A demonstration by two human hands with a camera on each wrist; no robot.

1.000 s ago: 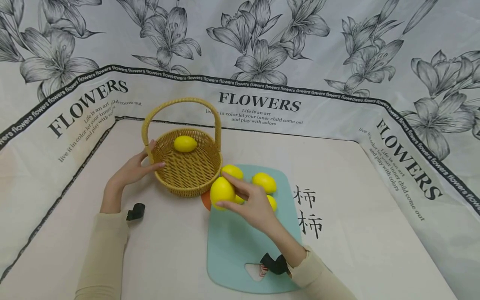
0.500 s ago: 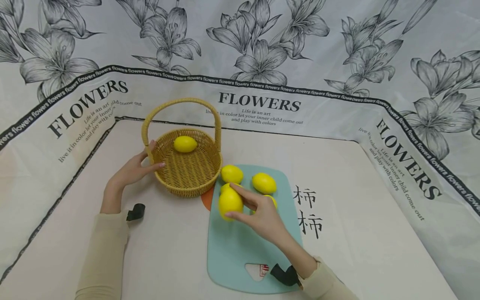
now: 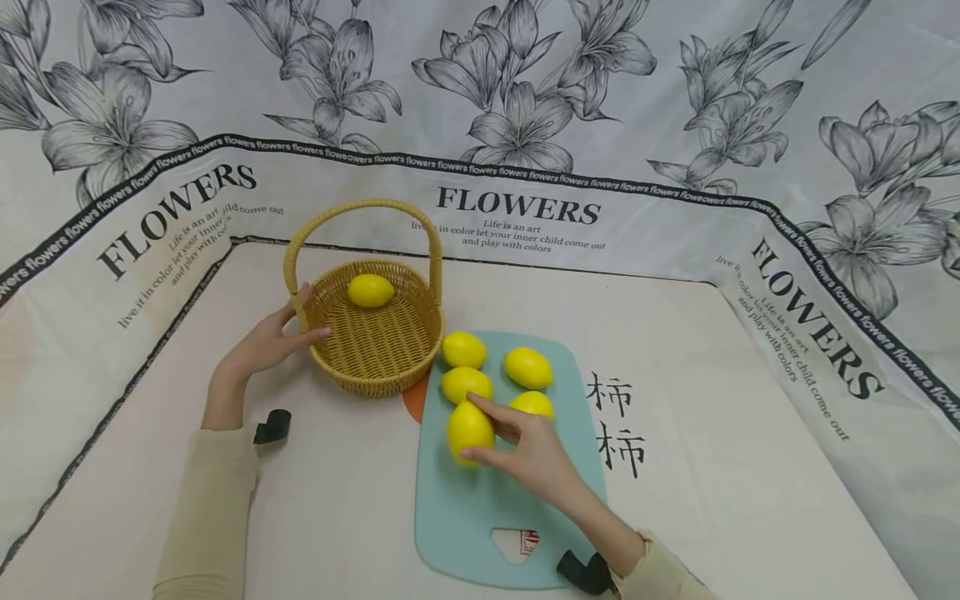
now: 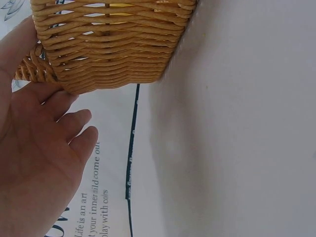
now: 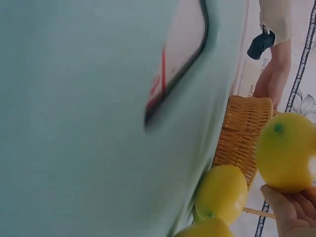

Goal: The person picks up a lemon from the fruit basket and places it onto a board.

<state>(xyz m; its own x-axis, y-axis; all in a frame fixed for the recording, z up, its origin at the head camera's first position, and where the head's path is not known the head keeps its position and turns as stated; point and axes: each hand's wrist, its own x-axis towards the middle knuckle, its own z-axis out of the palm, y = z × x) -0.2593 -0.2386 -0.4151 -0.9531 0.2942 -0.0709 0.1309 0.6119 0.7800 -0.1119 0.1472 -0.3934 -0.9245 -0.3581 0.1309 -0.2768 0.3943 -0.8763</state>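
My left hand [image 3: 264, 340] grips the side of a wicker basket [image 3: 378, 379] at the foot of its handle, thumb over the rim and fingers outside. A single lemon [image 3: 371, 291] lies in the basket near its back wall. Between thumb and fingers, my right hand [image 3: 540, 454] pinches another lemon [image 3: 470, 433] over the light blue cutting board [image 3: 457, 525]. In the right wrist view this held lemon [image 5: 286, 152] shows above the board's level. Several more lemons lie on the board's far half, among them a front-left lemon [image 3: 466, 385] and a back-right lemon [image 3: 528, 367].
The basket stands against the board's far-left corner, with an orange patch [image 3: 413, 402] showing beside it. Black writing [image 3: 615, 421] marks the tabletop right of the board. A flower-printed cloth [image 3: 517, 200] rises behind and at both sides. Each wrist carries a black device [image 3: 273, 426].
My right hand has carried the lemon away from the basket's edge, toward me and slightly right, uncovering the lemons behind it. The left hand and the basket have stayed put.
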